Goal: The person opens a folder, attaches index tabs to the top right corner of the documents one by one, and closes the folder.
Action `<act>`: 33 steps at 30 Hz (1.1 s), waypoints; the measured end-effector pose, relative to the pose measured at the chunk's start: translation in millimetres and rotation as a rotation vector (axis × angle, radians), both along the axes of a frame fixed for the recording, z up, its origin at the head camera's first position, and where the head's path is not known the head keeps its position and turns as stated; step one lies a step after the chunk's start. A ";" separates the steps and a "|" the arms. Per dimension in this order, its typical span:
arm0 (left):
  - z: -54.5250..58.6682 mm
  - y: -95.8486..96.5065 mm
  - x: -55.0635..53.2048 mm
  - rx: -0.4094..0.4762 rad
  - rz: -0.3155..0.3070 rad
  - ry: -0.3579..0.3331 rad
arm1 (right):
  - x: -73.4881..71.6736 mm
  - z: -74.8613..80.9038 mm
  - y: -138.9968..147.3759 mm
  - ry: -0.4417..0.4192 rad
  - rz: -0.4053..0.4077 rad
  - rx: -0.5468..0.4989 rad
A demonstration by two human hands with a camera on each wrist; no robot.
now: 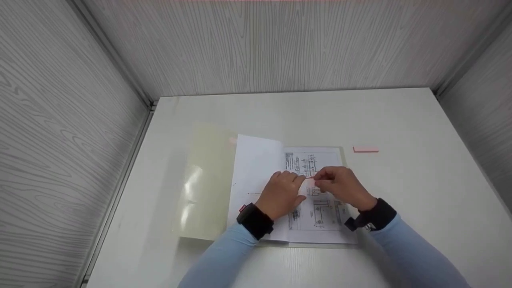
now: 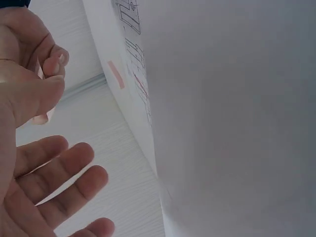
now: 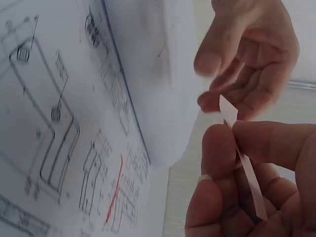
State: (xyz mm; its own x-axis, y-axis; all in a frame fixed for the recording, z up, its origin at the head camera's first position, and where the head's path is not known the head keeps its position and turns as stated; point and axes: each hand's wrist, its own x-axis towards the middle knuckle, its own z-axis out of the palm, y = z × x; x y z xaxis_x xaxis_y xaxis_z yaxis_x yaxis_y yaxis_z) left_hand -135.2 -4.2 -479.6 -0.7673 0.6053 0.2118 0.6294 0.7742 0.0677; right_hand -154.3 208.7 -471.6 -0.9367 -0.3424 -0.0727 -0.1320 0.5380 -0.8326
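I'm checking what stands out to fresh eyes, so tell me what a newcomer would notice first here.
Probably the thin pink strip pinched in the right hand, above the open pages. Next, the black line drawings on the right-hand page, and the small pink block alone on the pale table, to the right of the folder.

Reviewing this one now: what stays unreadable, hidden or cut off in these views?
- Head view: lettering on the printed drawing is too small to read; the left hand and right hand cover parts of it.
- Left wrist view: most of the drawing is hidden by the white page; the left edge cuts off the left hand.
- Right wrist view: fingers hide the pinched part of the pink strip.
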 end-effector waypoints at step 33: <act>-30.2 1.1 5.4 -0.366 0.129 -0.289 | -99.3 -37.4 49.4 -0.156 -0.334 0.277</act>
State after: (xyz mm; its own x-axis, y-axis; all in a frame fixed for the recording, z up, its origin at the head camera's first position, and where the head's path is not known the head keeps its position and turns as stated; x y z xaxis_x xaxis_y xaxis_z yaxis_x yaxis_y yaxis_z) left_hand -129.8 -3.1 -509.8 -0.8372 0.4959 -0.2307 0.5219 0.8504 -0.0661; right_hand -253.6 258.1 -509.0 -0.9629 0.0287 -0.2682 0.2023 0.7347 -0.6476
